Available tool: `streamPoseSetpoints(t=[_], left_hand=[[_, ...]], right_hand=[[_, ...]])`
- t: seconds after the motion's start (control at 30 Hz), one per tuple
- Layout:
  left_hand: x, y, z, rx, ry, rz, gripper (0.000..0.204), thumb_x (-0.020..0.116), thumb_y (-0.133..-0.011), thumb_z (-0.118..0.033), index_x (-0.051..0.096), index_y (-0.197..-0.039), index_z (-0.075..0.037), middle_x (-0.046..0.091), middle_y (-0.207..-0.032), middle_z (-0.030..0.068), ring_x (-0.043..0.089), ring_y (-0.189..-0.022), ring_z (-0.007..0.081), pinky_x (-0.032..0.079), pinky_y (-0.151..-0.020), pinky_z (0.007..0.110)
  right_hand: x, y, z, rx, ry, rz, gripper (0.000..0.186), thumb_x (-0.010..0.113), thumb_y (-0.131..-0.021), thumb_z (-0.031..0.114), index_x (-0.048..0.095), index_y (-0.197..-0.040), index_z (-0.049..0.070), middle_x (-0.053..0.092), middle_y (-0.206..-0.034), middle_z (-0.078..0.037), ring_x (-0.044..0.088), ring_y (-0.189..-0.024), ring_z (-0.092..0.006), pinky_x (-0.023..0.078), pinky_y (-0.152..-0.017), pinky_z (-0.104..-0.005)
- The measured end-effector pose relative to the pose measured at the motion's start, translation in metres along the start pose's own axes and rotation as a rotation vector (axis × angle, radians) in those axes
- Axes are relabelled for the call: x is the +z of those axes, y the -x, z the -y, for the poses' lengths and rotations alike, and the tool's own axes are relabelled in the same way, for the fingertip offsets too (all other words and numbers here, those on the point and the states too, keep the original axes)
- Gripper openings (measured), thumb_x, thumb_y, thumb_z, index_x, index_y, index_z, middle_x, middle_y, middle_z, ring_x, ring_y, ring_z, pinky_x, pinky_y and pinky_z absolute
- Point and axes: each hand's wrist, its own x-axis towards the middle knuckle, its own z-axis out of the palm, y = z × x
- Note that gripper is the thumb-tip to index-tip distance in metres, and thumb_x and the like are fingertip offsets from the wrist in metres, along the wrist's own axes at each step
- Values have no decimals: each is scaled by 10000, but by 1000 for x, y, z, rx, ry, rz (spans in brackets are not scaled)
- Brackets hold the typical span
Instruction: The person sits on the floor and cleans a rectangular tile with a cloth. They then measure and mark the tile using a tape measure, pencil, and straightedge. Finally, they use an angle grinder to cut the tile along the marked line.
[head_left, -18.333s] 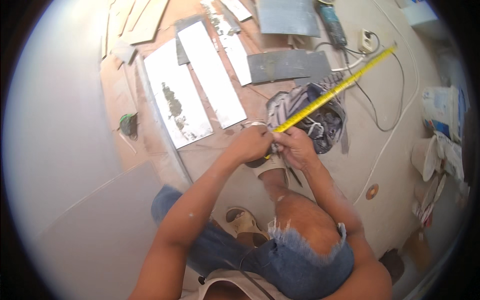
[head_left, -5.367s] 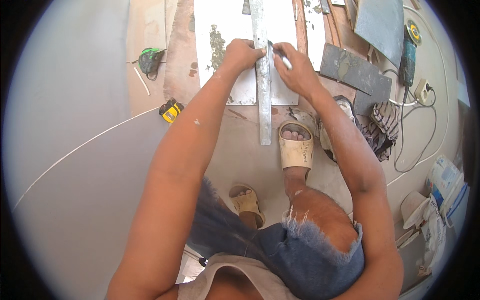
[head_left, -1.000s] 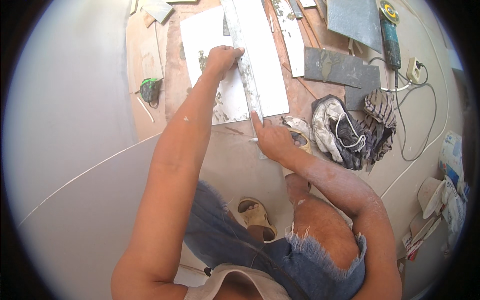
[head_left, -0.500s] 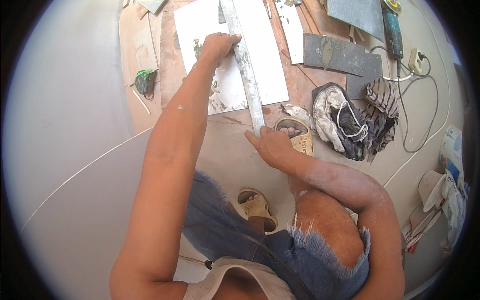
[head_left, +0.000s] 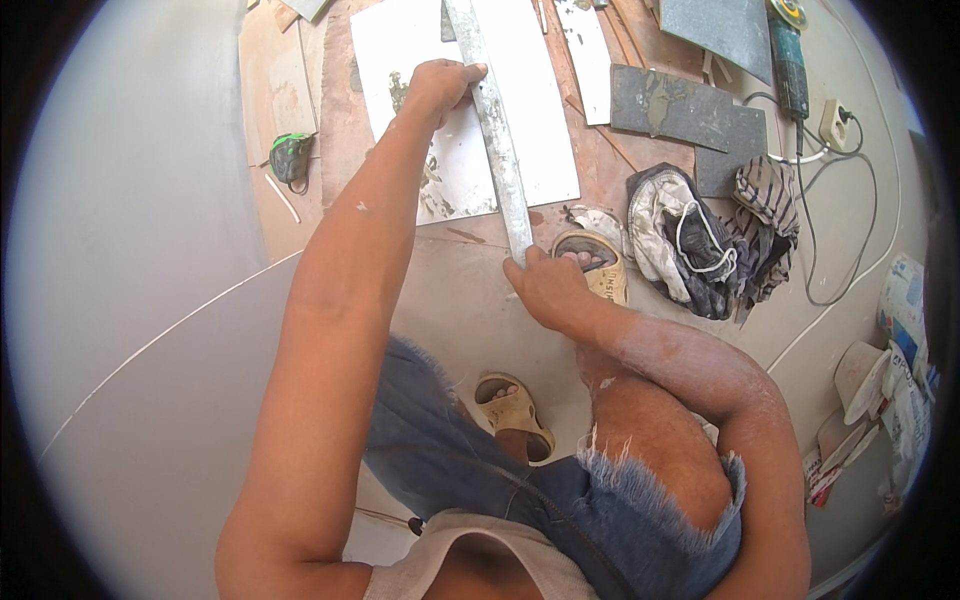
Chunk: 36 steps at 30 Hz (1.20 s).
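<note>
A long grey metal straightedge (head_left: 497, 140), smeared with dried mortar, lies lengthwise across a large white tile (head_left: 545, 150). Its near end sticks out past the tile's front edge; the far end runs out of the picture. My left hand (head_left: 443, 88) is closed on the bar toward its far part, thumb over the edge. At the near end my right hand (head_left: 556, 290) grips the tip, with fingers curled round it. Grey mortar smears mark the tile's left side, partly hidden by my left forearm.
Right of the tile lie dark grey tiles (head_left: 668, 108), an angle grinder (head_left: 788, 72), a socket block (head_left: 834, 124) with cables, and a bundle of cloth (head_left: 680, 240). A green-and-black tape measure (head_left: 290, 158) is at left. My sandalled foot (head_left: 592, 262) stands beside the right hand.
My right hand's forefinger, stretched out before, has curled in round the bar's near end. The view has shifted slightly; my left hand keeps its hold.
</note>
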Motion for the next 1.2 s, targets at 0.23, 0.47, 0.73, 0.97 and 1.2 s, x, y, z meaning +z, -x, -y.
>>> streamPoseSetpoints(t=[0.23,0.47,0.73,0.97,1.2], left_hand=[[-1,-6,1,-12,4,14,361,769,-837,-198,660,-1047,75,705,-966,179,673,-862,246,528,-805,346],[-1,-10,7,-14,58,26,373,770,-838,-202,656,-1056,78,701,-983,185,676,-865,251,531,-809,339],[-1,-7,5,4,69,37,390,772,-837,-201,652,-1076,83,700,-988,189,676,-882,255,537,-829,343],[-1,-4,1,3,21,30,388,773,-836,-209,658,-1060,85,703,-967,180,673,-863,249,538,-793,340],[-5,-5,-1,-42,-18,40,414,768,-840,-247,668,-1081,74,700,-993,158,649,-900,232,499,-829,351]], right_hand=[[-3,1,0,1,-13,-52,170,596,-864,100,612,-1015,23,629,-923,-187,703,-768,-322,558,-610,-427],[-1,-1,-1,7,-48,-29,218,571,-870,89,589,-1073,14,627,-921,-199,698,-750,-347,551,-621,-459],[0,-3,-1,10,-95,-10,250,544,-870,83,578,-1107,10,623,-935,-217,692,-757,-370,543,-637,-489],[-1,-3,-3,19,-123,24,292,539,-870,83,555,-1156,23,625,-963,-227,689,-787,-379,539,-657,-493],[-14,5,0,13,-89,-16,334,555,-879,61,511,-1207,19,649,-966,-204,704,-800,-349,540,-664,-471]])
